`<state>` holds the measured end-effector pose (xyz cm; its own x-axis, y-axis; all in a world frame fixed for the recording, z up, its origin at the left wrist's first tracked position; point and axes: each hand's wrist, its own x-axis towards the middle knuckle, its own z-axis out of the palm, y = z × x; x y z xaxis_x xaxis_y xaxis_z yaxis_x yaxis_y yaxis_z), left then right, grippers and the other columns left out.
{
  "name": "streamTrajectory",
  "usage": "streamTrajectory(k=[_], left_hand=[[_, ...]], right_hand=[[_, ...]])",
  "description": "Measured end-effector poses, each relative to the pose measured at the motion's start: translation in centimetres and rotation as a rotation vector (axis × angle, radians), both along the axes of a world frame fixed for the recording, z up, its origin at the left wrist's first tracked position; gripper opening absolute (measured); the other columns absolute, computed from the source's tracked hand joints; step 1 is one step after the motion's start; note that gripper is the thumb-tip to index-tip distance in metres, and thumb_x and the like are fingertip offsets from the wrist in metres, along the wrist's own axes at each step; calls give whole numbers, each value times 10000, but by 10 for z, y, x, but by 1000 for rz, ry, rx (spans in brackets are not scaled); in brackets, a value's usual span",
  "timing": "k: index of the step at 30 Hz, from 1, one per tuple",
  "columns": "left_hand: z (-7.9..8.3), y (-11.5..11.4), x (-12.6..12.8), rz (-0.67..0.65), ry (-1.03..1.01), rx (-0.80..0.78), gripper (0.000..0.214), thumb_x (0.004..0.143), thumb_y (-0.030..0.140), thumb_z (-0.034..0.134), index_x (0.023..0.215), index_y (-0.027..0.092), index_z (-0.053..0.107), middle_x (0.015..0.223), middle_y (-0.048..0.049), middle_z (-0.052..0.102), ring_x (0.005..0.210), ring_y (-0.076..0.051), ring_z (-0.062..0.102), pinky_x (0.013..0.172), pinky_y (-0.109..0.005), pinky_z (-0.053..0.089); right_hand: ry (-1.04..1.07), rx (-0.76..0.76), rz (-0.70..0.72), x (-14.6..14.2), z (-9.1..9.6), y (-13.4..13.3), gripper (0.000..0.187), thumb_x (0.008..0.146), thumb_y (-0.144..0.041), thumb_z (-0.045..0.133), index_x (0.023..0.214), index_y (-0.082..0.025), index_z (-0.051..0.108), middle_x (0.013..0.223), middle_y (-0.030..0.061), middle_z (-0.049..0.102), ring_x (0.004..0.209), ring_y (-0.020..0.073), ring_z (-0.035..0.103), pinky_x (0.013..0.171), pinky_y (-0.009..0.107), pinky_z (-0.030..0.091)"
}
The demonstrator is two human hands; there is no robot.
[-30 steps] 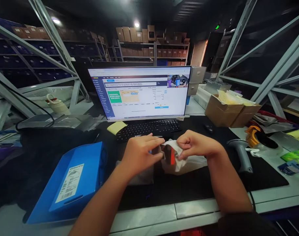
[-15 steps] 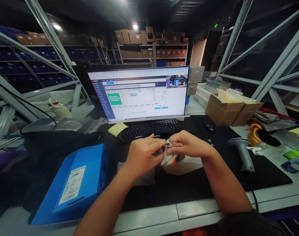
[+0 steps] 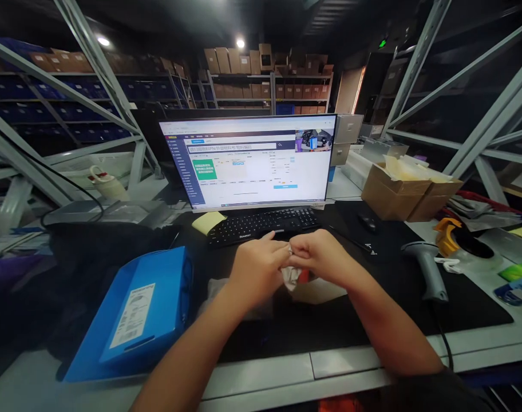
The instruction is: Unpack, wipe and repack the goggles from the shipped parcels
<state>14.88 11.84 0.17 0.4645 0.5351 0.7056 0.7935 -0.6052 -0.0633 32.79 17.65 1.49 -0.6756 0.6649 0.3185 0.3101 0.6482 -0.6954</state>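
My left hand (image 3: 257,270) and my right hand (image 3: 323,258) meet over the black desk mat (image 3: 321,320), just in front of the black keyboard (image 3: 264,223). Both pinch the top of a small crumpled white plastic bag (image 3: 292,277) that has something dark and red inside. The fingertips of the two hands touch at the bag's upper edge. A flat pale bag (image 3: 319,290) lies on the mat under my right hand, and another clear bag (image 3: 226,294) lies under my left wrist.
A lit monitor (image 3: 248,161) stands behind the keyboard. A blue box with a white label (image 3: 136,312) lies at left. At right are a grey barcode scanner (image 3: 426,269), a tape dispenser (image 3: 456,243), a mouse (image 3: 367,222) and an open cardboard box (image 3: 404,191). Metal shelving surrounds the desk.
My hands have drawn closer together and bunched the small bag between them, so less of its dark and red contents shows. The screen content also changed.
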Motion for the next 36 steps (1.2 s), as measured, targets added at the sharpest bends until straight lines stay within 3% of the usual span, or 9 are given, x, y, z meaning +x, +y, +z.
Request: streamTrajectory(k=[4, 8, 12, 16, 22, 25, 27, 31, 36], left_hand=[[12, -3, -12, -36, -186, -64, 267, 745, 137, 656, 982, 209, 757, 935, -9, 794, 807, -194, 753, 990, -442, 576], [17, -5, -16, -51, -291, -154, 276, 720, 141, 674, 961, 230, 774, 908, 16, 794, 810, -180, 749, 1023, -437, 555], [14, 0, -20, 14, -377, -279, 295, 692, 126, 676, 939, 245, 785, 870, 30, 790, 763, -168, 739, 1042, -418, 539], [13, 3, -27, 81, -443, -333, 318, 686, 123, 674, 951, 260, 784, 932, 20, 786, 838, -189, 734, 1040, -417, 530], [18, 0, -32, 89, -493, -366, 374, 685, 127, 652, 1003, 279, 778, 988, 16, 777, 910, -202, 722, 957, -378, 562], [21, -3, -34, 100, -510, -384, 397, 689, 142, 653, 1040, 281, 774, 1023, 5, 774, 970, -221, 712, 910, -358, 571], [24, -6, -34, 80, -520, -422, 386, 688, 149, 658, 1033, 276, 774, 1003, 7, 775, 944, -213, 714, 854, -328, 580], [28, -12, -30, 6, -518, -479, 383, 674, 128, 653, 1009, 272, 770, 957, 19, 770, 851, -180, 711, 759, -276, 576], [29, -16, -27, 33, -497, -401, 404, 675, 112, 635, 1021, 281, 758, 949, 29, 770, 869, -181, 713, 781, -289, 576]], right_hand=[[88, -315, 271, 26, 5, 18, 602, 752, -417, 787, 569, -221, 248, 541, -84, 297, 498, 65, 342, 482, 207, 249], [119, -428, 385, 43, 6, 32, 652, 686, -390, 862, 538, -212, 253, 528, -91, 297, 488, 49, 302, 465, 200, 255], [448, -495, 100, 34, -3, 42, 640, 668, -510, 863, 552, -208, 311, 518, -84, 344, 484, 57, 318, 455, 202, 272], [905, -454, -285, 31, -9, 59, 538, 663, -628, 826, 658, -194, 508, 633, -26, 566, 573, 106, 516, 555, 234, 457], [1054, -399, -337, 51, 2, 54, 472, 663, -566, 854, 720, -193, 570, 642, -34, 613, 580, 100, 575, 555, 198, 504], [946, -381, -291, 61, 9, 38, 457, 678, -452, 875, 774, -219, 495, 586, -77, 573, 480, 79, 531, 462, 168, 443], [773, -375, -271, 67, 13, 30, 481, 687, -418, 868, 972, -254, 516, 669, -64, 647, 522, 130, 613, 492, 216, 498], [417, -178, -526, 76, 17, 24, 662, 773, -434, 767, 1320, -263, 434, 766, -4, 732, 617, 244, 709, 601, 354, 561], [189, 407, -888, 61, 16, 11, 180, 863, -351, 658, 996, -230, 661, 798, 33, 746, 643, 234, 694, 596, 326, 489]])
